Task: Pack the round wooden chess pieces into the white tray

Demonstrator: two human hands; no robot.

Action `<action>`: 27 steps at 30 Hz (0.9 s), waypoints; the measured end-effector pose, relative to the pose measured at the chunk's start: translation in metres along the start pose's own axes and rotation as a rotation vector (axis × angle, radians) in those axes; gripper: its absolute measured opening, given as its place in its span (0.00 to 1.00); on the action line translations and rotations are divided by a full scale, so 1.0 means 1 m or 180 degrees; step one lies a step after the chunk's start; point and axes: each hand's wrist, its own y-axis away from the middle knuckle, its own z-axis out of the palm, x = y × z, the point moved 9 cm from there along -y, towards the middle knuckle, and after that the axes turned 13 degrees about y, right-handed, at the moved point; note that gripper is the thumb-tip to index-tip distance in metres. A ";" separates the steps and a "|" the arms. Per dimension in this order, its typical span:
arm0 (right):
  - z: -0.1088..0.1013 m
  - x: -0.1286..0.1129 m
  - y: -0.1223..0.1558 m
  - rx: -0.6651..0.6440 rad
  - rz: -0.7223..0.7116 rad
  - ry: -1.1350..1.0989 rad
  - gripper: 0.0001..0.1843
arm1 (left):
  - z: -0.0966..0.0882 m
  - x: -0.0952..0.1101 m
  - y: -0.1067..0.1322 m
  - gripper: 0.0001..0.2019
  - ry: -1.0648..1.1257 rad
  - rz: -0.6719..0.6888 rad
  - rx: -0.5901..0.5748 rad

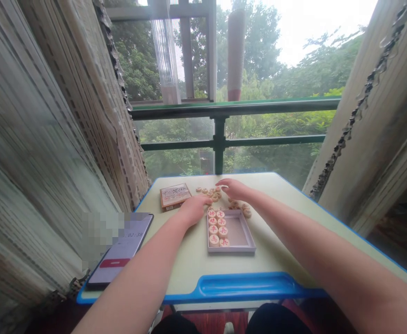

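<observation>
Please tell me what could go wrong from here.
The left hand and right hand might scatter loose pieces nearby. The phone, at the table's left edge, could be knocked off by an arm. Pieces in the part-filled tray may shift if it is bumped.

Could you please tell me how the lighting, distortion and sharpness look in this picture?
Head view: bright daylight washes part of the sky out to white; head view: wide-angle stretch seems to slant the left curtain and right curtain; head view: the loose pieces look soft, though red characters in the open box are mostly legible; head view: blocky pixels overlap the phone.
</observation>
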 end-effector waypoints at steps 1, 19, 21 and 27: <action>0.003 -0.002 -0.007 -0.0052 0.0000 0.0035 0.20 | 0.000 0.000 0.000 0.26 0.0006 0.0019 0.0010; -0.039 0.013 0.028 0.0102 0.0255 -0.0674 0.15 | -0.017 0.023 0.002 0.22 -0.0159 0.0244 0.0453; -0.048 0.004 0.049 0.0019 0.0073 -0.0920 0.13 | -0.020 0.028 0.003 0.19 -0.0026 0.0290 0.0545; -0.049 -0.038 0.109 -0.0268 -0.0773 -0.1101 0.11 | -0.021 0.035 0.009 0.14 0.0481 0.0257 0.0593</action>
